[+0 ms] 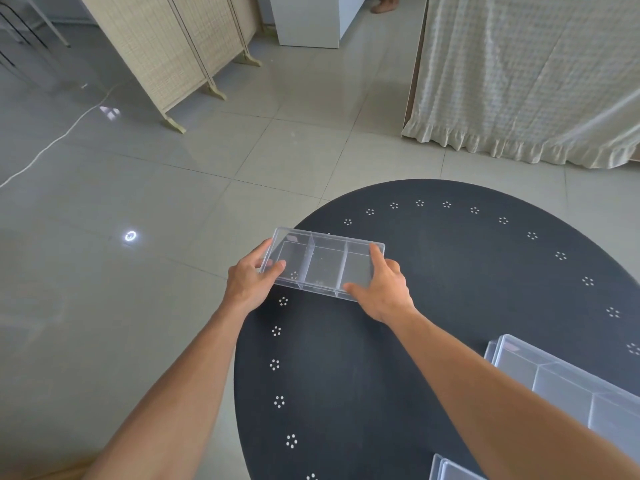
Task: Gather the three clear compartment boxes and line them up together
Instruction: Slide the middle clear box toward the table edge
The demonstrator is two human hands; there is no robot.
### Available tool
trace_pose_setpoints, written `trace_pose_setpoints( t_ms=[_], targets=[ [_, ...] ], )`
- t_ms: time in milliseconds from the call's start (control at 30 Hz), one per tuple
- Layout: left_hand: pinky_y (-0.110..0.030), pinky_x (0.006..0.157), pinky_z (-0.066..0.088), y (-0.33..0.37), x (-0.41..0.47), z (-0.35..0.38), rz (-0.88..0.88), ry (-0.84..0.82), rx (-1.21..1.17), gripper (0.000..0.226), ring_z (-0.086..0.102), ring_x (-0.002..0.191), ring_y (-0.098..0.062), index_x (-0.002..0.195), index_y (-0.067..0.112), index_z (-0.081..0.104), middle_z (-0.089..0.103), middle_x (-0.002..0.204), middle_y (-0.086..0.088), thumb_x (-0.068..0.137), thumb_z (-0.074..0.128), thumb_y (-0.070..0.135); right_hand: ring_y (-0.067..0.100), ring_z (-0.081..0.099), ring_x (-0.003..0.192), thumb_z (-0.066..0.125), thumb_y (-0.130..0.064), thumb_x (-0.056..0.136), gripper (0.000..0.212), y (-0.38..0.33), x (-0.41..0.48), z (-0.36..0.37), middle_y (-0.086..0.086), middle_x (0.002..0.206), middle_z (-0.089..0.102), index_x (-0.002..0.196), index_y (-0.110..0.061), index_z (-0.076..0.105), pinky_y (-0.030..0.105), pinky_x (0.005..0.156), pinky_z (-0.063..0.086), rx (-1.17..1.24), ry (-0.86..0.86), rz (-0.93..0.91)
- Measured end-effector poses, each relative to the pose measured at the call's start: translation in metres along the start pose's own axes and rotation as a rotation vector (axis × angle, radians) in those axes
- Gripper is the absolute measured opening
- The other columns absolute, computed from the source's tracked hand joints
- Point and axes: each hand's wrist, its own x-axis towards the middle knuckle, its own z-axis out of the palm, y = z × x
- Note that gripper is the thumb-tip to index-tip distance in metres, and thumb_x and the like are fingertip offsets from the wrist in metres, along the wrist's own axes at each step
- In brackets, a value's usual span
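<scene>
A clear compartment box point(323, 263) with three sections sits at the far left edge of the round black table point(450, 271), its left end over the rim. My left hand point(251, 280) grips its left end and my right hand point(384, 287) grips its right end. A second clear compartment box point(568, 382) lies at the table's right, partly behind my right forearm. The corner of a third clear box point(450, 469) shows at the bottom edge, mostly cut off.
The table has a ring of small white dot clusters near its rim. Beyond it are a grey tiled floor, a folding woven screen point(180, 46), a white cable point(52, 143), a white cabinet point(311, 19) and a cloth-draped piece of furniture point(526, 74).
</scene>
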Motion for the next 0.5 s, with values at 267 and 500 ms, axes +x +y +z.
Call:
trace_pose_setpoints(
  t_ms=[267,500],
  targets=[
    [-0.047,0.095,0.052,-0.0035,0.0049,0.0001,-0.009,-0.009,0.022,0.061,0.064,0.107,-0.026,0.138,0.047,0.043,0.066,0.112,0.006,0.081,0.064,0.053,0.027,0.048,0.116,0.066,-0.031,0.087,0.084,0.0,0.0019,-0.0001,0.006,0.144,0.033,0.151,-0.034,0.012,0.032,0.079,0.04,0.014,-0.005,-0.006],
    [-0.048,0.097,0.05,-0.0036,0.0069,0.0017,-0.012,0.002,-0.003,0.06,0.06,0.114,-0.026,0.139,0.044,0.044,0.06,0.109,0.006,0.083,0.065,0.048,0.027,0.048,0.117,0.067,-0.032,0.086,0.085,-0.0001,0.0043,-0.0001,0.006,0.144,0.033,0.15,-0.035,0.013,0.034,0.081,0.043,0.027,-0.004,-0.005]
  ],
)
